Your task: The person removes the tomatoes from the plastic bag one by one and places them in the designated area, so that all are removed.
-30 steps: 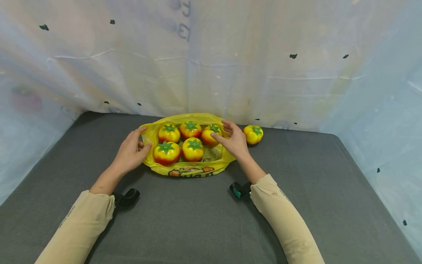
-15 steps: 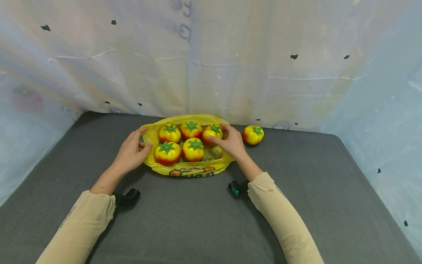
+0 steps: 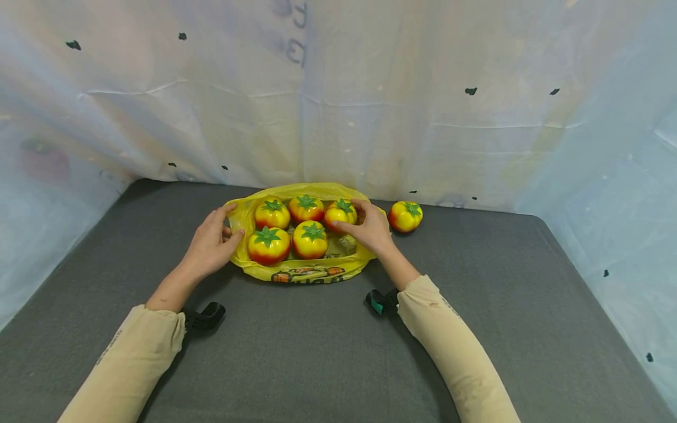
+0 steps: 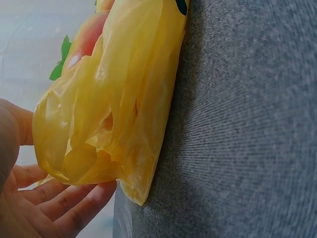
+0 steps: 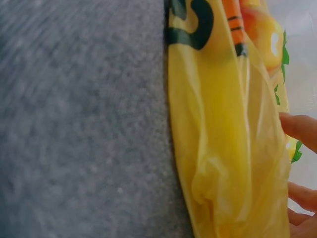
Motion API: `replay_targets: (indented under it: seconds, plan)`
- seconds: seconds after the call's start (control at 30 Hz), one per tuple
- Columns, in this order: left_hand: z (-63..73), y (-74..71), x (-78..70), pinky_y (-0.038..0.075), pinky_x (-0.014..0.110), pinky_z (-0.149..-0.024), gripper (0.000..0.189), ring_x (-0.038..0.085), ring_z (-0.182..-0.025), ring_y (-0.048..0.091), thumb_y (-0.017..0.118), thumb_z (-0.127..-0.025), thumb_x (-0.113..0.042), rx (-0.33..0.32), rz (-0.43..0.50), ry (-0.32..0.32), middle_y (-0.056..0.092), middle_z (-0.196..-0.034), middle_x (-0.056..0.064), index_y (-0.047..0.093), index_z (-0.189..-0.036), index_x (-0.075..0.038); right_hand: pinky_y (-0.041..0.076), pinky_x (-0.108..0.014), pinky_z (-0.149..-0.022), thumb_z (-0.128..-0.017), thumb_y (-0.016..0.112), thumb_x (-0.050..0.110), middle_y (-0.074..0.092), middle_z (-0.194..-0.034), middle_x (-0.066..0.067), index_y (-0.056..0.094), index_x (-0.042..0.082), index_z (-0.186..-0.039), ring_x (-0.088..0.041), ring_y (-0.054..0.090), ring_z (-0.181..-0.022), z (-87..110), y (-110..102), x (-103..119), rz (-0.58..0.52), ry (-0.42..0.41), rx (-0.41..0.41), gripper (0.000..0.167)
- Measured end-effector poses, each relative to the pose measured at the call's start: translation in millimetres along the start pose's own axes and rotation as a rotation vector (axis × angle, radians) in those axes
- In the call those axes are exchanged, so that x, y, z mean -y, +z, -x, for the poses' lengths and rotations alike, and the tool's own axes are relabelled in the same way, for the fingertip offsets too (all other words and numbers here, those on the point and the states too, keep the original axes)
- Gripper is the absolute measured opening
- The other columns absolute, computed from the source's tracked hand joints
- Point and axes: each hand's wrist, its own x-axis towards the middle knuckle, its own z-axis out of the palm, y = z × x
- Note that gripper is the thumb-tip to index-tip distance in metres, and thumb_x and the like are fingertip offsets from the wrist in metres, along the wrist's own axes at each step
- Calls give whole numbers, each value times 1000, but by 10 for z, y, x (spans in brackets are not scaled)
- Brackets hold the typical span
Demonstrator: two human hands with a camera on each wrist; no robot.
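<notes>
A yellow plastic bag (image 3: 309, 274) lies with its mouth spread wide, and several red-yellow toy tomatoes (image 3: 309, 239) with green leafy tops sit inside. My left hand (image 3: 210, 242) rests at the bag's left end, its fingers fairly straight and touching the plastic, as the left wrist view shows on the bag's side (image 4: 124, 99). At the other end, my right hand (image 3: 372, 228) reaches over the rim and grips the rightmost tomato (image 3: 339, 214) in the bag between thumb and fingers. In the right wrist view the bag (image 5: 223, 124) hides most of that grip.
One more tomato (image 3: 405, 217) stands outside the bag, to its right. The dark grey table (image 3: 296, 352) runs back to a pale plastic sheet wall (image 3: 365, 141), with similar sheets at both sides.
My right hand has moved a little left and its thumb and fingers have come around the rightmost tomato in the bag. The left hand and bag have hardly moved.
</notes>
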Motion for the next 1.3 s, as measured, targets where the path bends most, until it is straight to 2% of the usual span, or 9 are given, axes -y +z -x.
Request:
replay_targets:
  seconds: [0.2,0.6,0.8,1.3]
  plan:
    - [5,4,10,45,36,-66,58,30,-83,53,49,-98,-17,2,3,-4,45,-122,30,27,-146,7,45,-39,-100,-82,76,32,50,-141,-9,46,11,-142,-28,54,-122,43,-40,28,-98,17,-4,70]
    - [11,-11,-8,46,38,-67,58,31,-85,54,49,-98,-17,4,7,-2,44,-125,31,27,-146,7,44,-40,-101,-81,77,33,52,-138,-9,47,14,-141,-27,52,-124,181,-134,52,-107,-40,-65,70]
    - [12,-5,-2,47,40,-68,58,32,-86,54,49,-99,-17,7,5,-5,43,-127,31,26,-146,7,42,-38,-104,-82,77,31,49,-140,-8,46,12,-142,-25,49,-126,255,-196,71,-129,-71,-84,70]
    - [13,-32,-19,45,37,-67,59,32,-89,53,49,-99,-20,16,1,-16,45,-120,28,26,-147,6,44,-41,-101,-80,78,33,52,-137,-6,49,16,-139,-26,53,-123,446,-416,55,-146,-52,-121,68]
